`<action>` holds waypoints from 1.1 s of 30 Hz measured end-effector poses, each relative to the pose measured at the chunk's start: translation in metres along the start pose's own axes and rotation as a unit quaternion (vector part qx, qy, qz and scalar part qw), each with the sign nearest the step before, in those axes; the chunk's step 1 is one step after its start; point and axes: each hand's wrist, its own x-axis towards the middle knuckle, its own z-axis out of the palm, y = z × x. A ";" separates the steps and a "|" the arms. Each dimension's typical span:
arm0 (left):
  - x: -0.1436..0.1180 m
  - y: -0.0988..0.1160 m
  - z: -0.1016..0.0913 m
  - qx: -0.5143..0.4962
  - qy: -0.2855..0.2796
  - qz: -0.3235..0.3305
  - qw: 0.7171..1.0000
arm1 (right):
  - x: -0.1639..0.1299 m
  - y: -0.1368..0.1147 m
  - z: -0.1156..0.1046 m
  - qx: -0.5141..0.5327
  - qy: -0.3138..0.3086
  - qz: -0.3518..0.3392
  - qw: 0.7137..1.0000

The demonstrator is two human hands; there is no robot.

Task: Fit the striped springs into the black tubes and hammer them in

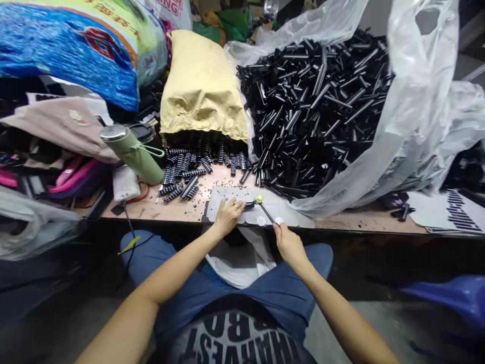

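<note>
A seated worker's left hand presses down on a small black part at the front edge of a wooden workbench, fingers curled over it, a ring on one finger. The right hand is closed around the handle of a small mallet, whose yellow head sits just beside the tip of the black part. Both rest over a pale, scalloped work plate lying on the bench, dotted with tiny dark specks.

Beyond the left hand, ribbed black grips spill from the mouth of a tan paper sack. To the right, a heap of glossy black tubes fills an open clear plastic bag. A green flask lies tilted at the left, near a clutter of fabric and a blue woven bag. A white plastic bag hangs between the worker's knees, below the bench edge.
</note>
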 end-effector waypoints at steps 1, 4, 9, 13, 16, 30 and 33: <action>-0.001 0.006 0.001 0.006 -0.004 0.001 1.000 | -0.002 -0.004 -0.003 0.006 0.006 -0.007 1.000; -0.005 0.025 0.005 0.019 -0.007 0.002 1.000 | -0.005 -0.025 -0.015 0.062 0.077 -0.049 0.994; -0.011 0.032 0.010 0.021 -0.013 0.011 1.000 | -0.003 -0.058 0.000 0.006 -0.007 -0.109 0.994; 0.001 0.024 0.003 -0.011 -0.014 0.004 1.000 | 0.003 -0.057 0.008 -0.046 -0.064 -0.083 0.993; 0.002 0.028 -0.010 -0.045 -0.039 -0.062 0.996 | 0.013 -0.041 0.000 -0.033 -0.005 -0.057 0.998; 0.178 -0.077 -0.024 -0.054 0.005 -0.281 0.958 | 0.072 0.015 0.023 -0.087 0.112 -0.059 0.988; 0.194 -0.080 -0.013 -0.038 -0.026 -0.296 0.954 | 0.109 0.001 0.005 -0.051 0.155 -0.113 0.980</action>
